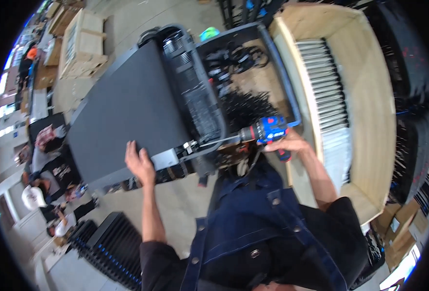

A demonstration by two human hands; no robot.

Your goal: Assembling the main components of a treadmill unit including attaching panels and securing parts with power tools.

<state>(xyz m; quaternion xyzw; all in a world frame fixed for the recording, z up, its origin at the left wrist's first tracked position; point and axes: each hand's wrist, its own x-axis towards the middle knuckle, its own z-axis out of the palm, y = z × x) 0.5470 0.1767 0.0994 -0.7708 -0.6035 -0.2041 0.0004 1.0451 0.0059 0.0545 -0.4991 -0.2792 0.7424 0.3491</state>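
Drill: the blue and red power drill (272,127) is right of centre, in front of the person, its long bit (222,141) pointing left toward a small metal fitting (190,146); whether the tip touches cannot be told.
Right hand: the right hand (293,142) is wrapped around the drill's handle.
Left hand: the left hand (140,165) lies flat with fingers extended, grasping nothing, on the near edge of the dark deck (127,106).
By the fitting: a light grey plate (165,159) sits between it and the left hand.
Beyond the drill: a grey tray (284,80) holds loose black parts (246,104).
In the way on the right: a wooden crate (372,102) stands close along the right forearm, with a row of metal bars (323,80) inside.
Lower left: black panels (115,245) are stacked on the floor.
Far left: several people are near another wooden crate (84,41).
Lower right: cardboard boxes (403,227) stand behind the crate.
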